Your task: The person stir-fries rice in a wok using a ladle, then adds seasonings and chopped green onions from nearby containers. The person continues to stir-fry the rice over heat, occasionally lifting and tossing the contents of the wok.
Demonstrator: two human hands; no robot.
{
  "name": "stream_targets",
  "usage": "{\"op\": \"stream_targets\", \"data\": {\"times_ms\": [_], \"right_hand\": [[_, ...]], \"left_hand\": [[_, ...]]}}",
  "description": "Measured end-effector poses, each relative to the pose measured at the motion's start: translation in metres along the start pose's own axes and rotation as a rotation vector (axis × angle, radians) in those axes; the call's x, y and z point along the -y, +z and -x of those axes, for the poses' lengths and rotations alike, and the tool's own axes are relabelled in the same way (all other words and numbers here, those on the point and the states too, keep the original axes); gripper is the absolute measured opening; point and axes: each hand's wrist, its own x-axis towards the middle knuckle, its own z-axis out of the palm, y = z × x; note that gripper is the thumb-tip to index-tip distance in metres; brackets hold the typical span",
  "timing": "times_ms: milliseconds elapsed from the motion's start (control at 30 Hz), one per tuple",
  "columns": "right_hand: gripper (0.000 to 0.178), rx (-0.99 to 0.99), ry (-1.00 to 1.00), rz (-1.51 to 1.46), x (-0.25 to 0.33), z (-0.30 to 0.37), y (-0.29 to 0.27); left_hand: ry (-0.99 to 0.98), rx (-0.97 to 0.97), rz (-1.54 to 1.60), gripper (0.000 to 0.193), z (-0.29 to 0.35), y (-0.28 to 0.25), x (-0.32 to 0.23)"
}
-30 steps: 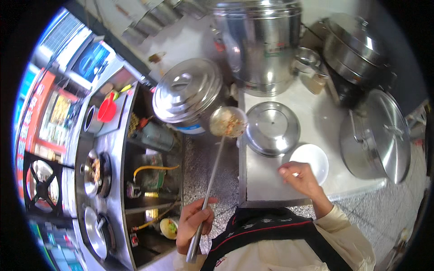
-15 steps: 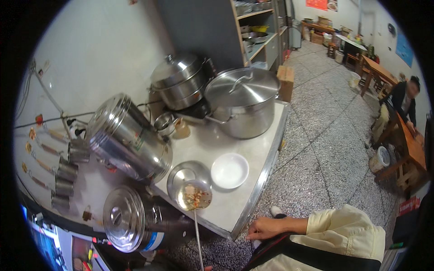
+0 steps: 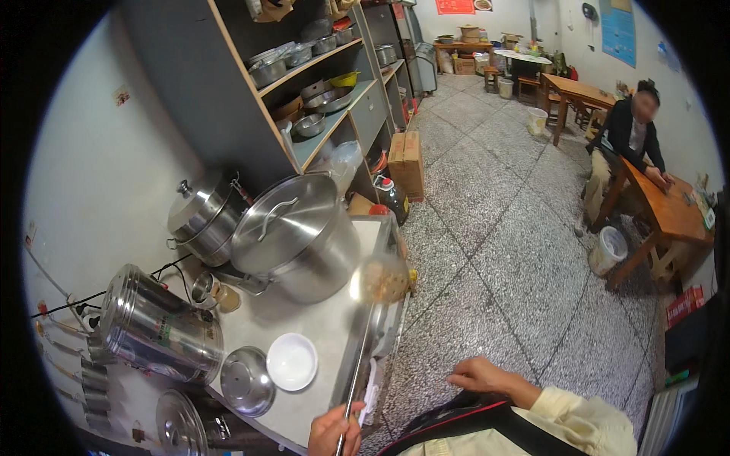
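My left hand (image 3: pixel 334 432) is closed around the long metal handle of a ladle (image 3: pixel 380 280). The ladle's round bowl, smeared by motion, hangs above the table's right edge with brown bits in it. Left of the handle, a white bowl (image 3: pixel 292 362) stands on the pale tabletop (image 3: pixel 327 323), touching or nearly touching a steel bowl (image 3: pixel 248 381). My right hand (image 3: pixel 483 376) hovers over the floor, its fingers loosely curled with nothing visible in them. A cream sleeve covers that forearm.
A large lidded pot (image 3: pixel 308 247), a steamer pot (image 3: pixel 207 220) and an insulated steel barrel (image 3: pixel 160 327) crowd the table. Shelves (image 3: pixel 312 99) hold metal bowls. A carton (image 3: pixel 407 163) and dark bottle (image 3: pixel 390 199) stand beyond. A person (image 3: pixel 635 144) sits at a wooden table (image 3: pixel 669 209).
The view has swung to the right. My left hand has come into full view, and the ladle has moved from above the steel bowl to the table's right edge.
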Motion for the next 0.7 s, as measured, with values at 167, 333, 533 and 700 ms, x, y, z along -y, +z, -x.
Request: {"op": "stream_targets", "data": {"times_ms": [167,333,533,700], "right_hand": [[0.027,-0.348,0.287,0.063,-0.072,0.040,-0.116],[0.030,-0.420,0.351,0.068,-0.106,0.007,-0.214],[0.028,-0.434,-0.012,0.050,-0.119,-0.142,-0.288],[0.025,-0.271,-0.018,0.101,-0.128,-0.242,-0.336]], "left_hand": [[-0.017,0.078,0.185,0.037,-0.120,0.085,-0.007],[0.008,0.172,0.214,0.036,-0.210,0.136,-0.024],[0.075,0.106,0.211,0.037,-0.307,0.153,-0.048],[0.143,0.045,0.177,0.039,-0.394,0.150,-0.073]]}}
